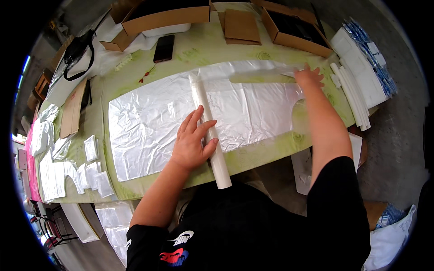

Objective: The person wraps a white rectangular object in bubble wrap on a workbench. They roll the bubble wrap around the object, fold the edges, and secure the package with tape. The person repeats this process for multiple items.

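A thin, shiny white plastic sheet (pixel 149 126), cut like an apron with a long strap (pixel 253 70) along its far side, lies spread on the table. Across it rests a white tube (pixel 219 165), its near end past the table edge. My left hand (pixel 190 142) lies on the tube with fingers stretched and apart, not wrapped round it. At the far right, my right hand (pixel 309 77) reaches to the strap's end. Its fingers are spread and slightly blurred; the thumb side touches or nearly touches the plastic.
Several white tubes (pixel 350 97) lie at the right edge beside stacked blue-and-white packets (pixel 370 58). Cardboard boxes (pixel 167 20) and a black phone (pixel 164 49) sit at the back. Small folded plastic packets (pixel 91 149), a cardboard piece (pixel 73 108) and a black bag (pixel 77 52) are on the left.
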Tool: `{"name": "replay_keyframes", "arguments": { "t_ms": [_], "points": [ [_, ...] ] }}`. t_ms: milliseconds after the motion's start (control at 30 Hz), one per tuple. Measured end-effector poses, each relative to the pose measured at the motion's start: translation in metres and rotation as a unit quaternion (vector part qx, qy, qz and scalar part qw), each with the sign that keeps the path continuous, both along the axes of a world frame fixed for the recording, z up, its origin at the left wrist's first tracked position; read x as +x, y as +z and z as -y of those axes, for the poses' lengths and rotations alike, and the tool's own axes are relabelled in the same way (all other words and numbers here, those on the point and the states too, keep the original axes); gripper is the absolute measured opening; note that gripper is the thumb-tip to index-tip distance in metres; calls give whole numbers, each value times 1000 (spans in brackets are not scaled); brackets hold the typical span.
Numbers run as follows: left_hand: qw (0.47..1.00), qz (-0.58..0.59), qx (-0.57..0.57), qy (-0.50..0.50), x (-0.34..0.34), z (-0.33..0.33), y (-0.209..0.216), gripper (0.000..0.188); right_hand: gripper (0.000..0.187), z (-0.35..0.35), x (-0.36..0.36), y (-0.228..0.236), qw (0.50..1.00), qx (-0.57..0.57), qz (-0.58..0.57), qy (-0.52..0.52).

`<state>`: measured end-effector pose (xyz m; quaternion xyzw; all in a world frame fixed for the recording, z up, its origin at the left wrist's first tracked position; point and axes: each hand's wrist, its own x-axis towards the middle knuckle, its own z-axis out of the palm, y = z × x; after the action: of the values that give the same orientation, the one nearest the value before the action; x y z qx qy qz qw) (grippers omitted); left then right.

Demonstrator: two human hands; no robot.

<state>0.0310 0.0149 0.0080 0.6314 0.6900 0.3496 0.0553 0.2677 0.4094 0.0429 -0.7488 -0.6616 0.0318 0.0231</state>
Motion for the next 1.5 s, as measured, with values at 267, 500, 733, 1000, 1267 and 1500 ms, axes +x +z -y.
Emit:
{"name": "replay_keyframes", "arguments": {
  "t_ms": [267,500,733,1000,1267,1500],
  "points": [
    [1000,-17,6,13,0,-1,-4,48,71,111,-30,-43,892,117,-66,432],
    [1000,7,-4,6,1,-3,-2,48,80,128,-97,-37,946,-54,-59,313],
    [987,114,107,26,-3,0,-18,53,61,237,-106,-19,660,47,-330,673],
    [966,116,223,-62,-38,14,8,33,26,303,-131,-25,620,60,-372,689],
    [923,374,-18,-89,-82,26,-25,30,17,340,-114,-35,587,18,-440,679],
    [980,120,-67,-145,-94,54,2,35,17,355,-152,-13,543,-231,-415,692]
  ]
}}
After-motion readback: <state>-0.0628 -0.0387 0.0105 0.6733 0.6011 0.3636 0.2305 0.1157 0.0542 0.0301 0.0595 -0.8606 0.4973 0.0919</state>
